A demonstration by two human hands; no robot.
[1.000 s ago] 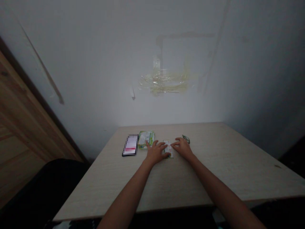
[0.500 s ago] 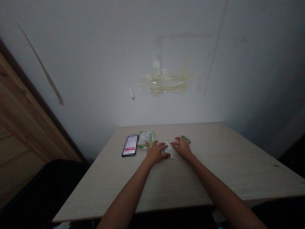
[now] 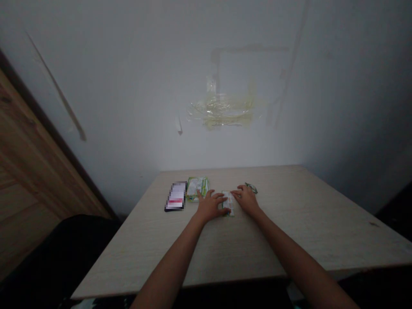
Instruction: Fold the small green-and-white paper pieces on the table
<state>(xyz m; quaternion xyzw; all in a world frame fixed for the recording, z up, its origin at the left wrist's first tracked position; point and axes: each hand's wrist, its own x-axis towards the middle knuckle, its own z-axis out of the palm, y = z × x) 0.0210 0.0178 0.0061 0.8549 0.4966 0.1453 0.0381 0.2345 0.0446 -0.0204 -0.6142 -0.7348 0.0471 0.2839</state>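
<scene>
A small white-and-green printed packet (image 3: 228,204) lies on the table between my two hands. My left hand (image 3: 208,207) rests over its left edge, fingers spread, with the thumb and fingertips touching it. My right hand (image 3: 247,201) has its fingers drawn together at the packet's upper right edge, in what looks like a pinch. Beyond the right hand lies a small dark green piece (image 3: 251,188), partly hidden by that hand. Left of my left hand is a stack of similar green-and-white packets (image 3: 197,188).
A phone (image 3: 175,197) with a blurred-out screen lies left of the stack. The pale wooden table (image 3: 154,244) meets a wall (image 3: 128,107) bearing yellowed tape (image 3: 225,111). A black chair-like shape (image 3: 64,249) stands at the left, near a wooden door or panel (image 3: 25,154).
Between my hands the packet has shifted slightly towards me, and a little more of its face shows. Both hands stay almost in place.
</scene>
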